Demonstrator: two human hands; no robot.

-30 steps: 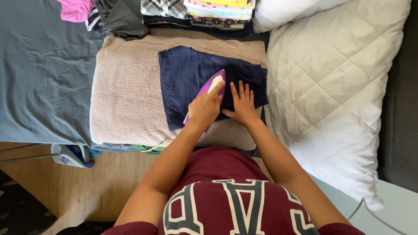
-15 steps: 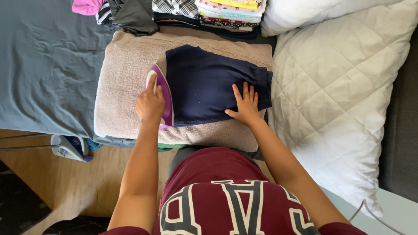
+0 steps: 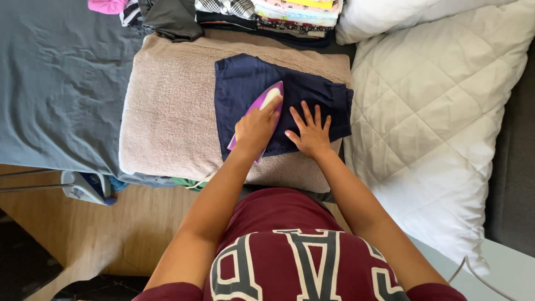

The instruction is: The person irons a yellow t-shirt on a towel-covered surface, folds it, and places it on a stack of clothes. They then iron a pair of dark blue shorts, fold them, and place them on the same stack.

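Note:
A folded navy blue garment [image 3: 251, 78] lies on a beige towel [image 3: 167, 111] spread over the bed edge. My left hand [image 3: 255, 129] grips a purple and white iron [image 3: 266, 101] that rests on the garment, tip pointing up and to the right. Just right of the iron, my right hand [image 3: 310, 132] lies flat on the navy cloth with fingers spread, pressing it down.
A stack of folded clothes [image 3: 295, 14] and loose dark and pink garments [image 3: 167, 17] sit behind the towel. A grey sheet [image 3: 56, 83] covers the bed on the left, and white quilted pillows [image 3: 440, 111] lie on the right. Wooden floor [image 3: 111, 234] shows below.
My left hand has slid the iron from the garment's left edge back to its middle, beside my right hand. My right hand stayed flat on the cloth.

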